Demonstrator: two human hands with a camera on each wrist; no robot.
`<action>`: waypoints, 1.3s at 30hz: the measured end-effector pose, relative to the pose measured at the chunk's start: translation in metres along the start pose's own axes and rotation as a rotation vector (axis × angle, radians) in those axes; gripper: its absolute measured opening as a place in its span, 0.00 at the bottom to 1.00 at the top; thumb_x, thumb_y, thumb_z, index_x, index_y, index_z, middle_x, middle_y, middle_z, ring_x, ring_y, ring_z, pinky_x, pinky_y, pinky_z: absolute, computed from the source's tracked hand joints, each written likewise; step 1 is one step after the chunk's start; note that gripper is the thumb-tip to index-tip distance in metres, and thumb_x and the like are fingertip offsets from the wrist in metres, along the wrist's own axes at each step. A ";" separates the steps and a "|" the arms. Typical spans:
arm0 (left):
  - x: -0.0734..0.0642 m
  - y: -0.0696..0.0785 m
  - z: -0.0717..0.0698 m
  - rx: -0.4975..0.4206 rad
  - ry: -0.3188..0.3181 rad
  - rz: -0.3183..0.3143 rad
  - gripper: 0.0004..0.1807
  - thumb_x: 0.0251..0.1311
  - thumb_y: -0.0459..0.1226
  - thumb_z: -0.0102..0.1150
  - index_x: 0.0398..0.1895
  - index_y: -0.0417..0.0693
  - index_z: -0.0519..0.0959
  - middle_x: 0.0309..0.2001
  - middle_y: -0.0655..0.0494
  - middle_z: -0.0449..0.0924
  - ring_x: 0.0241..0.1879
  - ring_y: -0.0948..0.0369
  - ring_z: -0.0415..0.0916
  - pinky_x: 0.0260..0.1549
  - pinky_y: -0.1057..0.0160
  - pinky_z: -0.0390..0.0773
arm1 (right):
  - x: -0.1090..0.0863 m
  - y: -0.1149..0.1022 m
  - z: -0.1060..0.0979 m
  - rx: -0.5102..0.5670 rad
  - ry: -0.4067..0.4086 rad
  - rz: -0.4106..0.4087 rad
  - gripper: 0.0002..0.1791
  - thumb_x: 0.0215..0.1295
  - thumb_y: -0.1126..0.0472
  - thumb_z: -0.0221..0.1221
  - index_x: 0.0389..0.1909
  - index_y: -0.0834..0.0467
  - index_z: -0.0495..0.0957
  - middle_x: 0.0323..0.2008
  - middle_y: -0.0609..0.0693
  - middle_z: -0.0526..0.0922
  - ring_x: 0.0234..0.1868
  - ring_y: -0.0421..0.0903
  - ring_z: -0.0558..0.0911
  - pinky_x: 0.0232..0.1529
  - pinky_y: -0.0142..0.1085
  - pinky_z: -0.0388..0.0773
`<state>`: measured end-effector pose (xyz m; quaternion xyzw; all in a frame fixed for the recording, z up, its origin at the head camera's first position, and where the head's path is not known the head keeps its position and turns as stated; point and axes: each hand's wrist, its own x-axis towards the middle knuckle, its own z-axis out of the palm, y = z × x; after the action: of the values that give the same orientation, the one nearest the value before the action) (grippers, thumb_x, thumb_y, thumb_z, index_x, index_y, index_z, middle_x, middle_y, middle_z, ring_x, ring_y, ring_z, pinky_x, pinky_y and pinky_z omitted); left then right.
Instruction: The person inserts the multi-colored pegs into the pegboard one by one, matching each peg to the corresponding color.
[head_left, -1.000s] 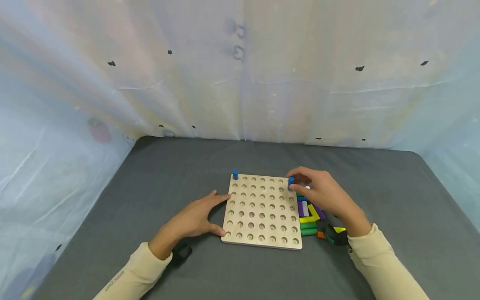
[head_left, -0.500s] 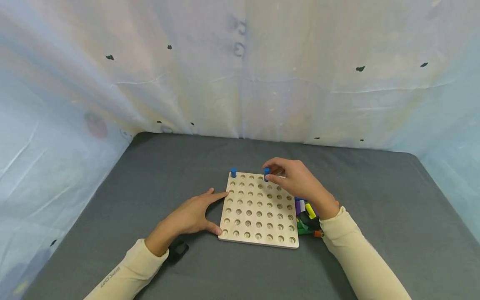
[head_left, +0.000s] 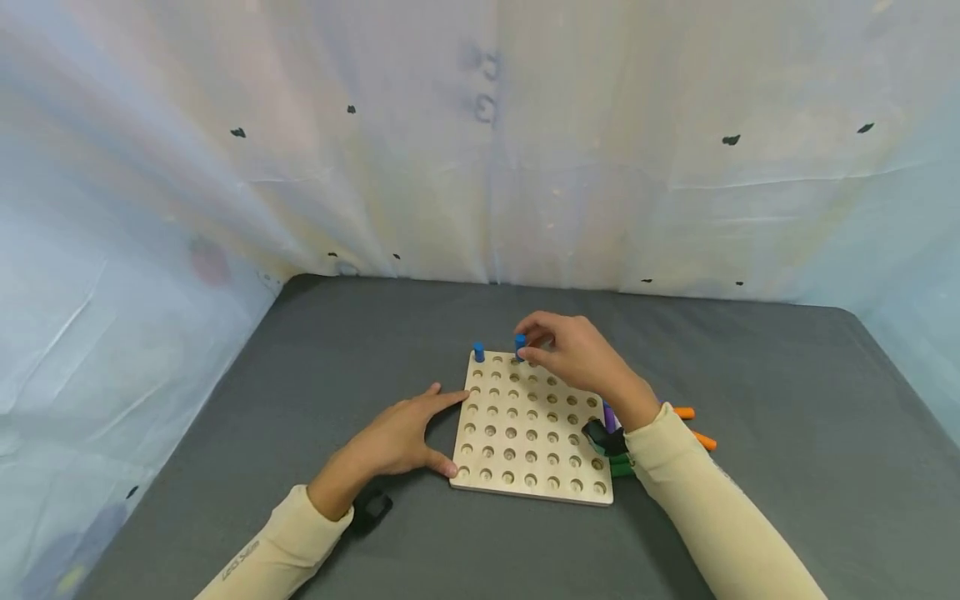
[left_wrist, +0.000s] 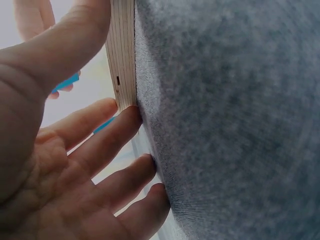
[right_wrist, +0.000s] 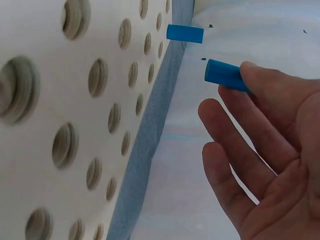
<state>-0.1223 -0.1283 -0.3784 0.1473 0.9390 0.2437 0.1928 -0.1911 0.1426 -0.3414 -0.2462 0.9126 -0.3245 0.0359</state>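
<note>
A pale wooden pegboard (head_left: 521, 467) with rows of round holes lies flat. One blue peg (head_left: 478, 352) stands upright in its far-left corner hole. My right hand (head_left: 577, 354) pinches a second blue peg (right_wrist: 225, 75) between thumb and index finger. In the right wrist view that peg's free end is apart from the board. My left hand (head_left: 393, 437) touches the board's left edge, thumb at the near corner and index finger farther back, fingers spread. The left wrist view shows the layered board edge (left_wrist: 122, 50) against the thumb and fingertips.
To the board's right, partly hidden by my right forearm, lie loose pegs: orange pegs (head_left: 703, 439), a purple peg (head_left: 609, 417) and green pegs (head_left: 621, 469). Dark grey cloth (head_left: 390, 333) covers the table. A pale curtain (head_left: 420, 167) hangs behind it.
My right hand has carried the blue peg leftward from the board's far-right corner, along the far row, towards the standing peg. The left hand keeps its place on the board's edge.
</note>
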 end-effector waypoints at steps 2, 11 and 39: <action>0.001 0.000 0.002 -0.009 0.002 -0.004 0.57 0.36 0.51 0.81 0.75 0.69 0.62 0.78 0.42 0.53 0.74 0.40 0.59 0.64 0.38 0.67 | 0.002 0.000 0.003 0.002 -0.005 0.001 0.15 0.69 0.55 0.62 0.54 0.52 0.79 0.45 0.48 0.88 0.43 0.46 0.86 0.40 0.40 0.81; 0.001 -0.004 -0.002 -0.001 0.019 0.018 0.57 0.36 0.52 0.81 0.75 0.67 0.63 0.77 0.40 0.54 0.73 0.40 0.60 0.62 0.40 0.70 | 0.018 -0.001 0.016 0.015 0.001 0.011 0.14 0.68 0.54 0.64 0.52 0.52 0.81 0.45 0.48 0.87 0.46 0.46 0.85 0.46 0.42 0.82; -0.002 -0.006 -0.007 0.027 0.016 0.108 0.55 0.40 0.51 0.80 0.76 0.63 0.62 0.77 0.49 0.58 0.76 0.43 0.54 0.66 0.35 0.63 | 0.036 -0.003 0.028 -0.007 -0.049 0.076 0.15 0.67 0.54 0.64 0.52 0.52 0.81 0.46 0.48 0.87 0.47 0.45 0.85 0.47 0.42 0.82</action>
<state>-0.1243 -0.1371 -0.3752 0.1981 0.9344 0.2424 0.1699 -0.2152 0.1078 -0.3584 -0.2193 0.9213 -0.3134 0.0697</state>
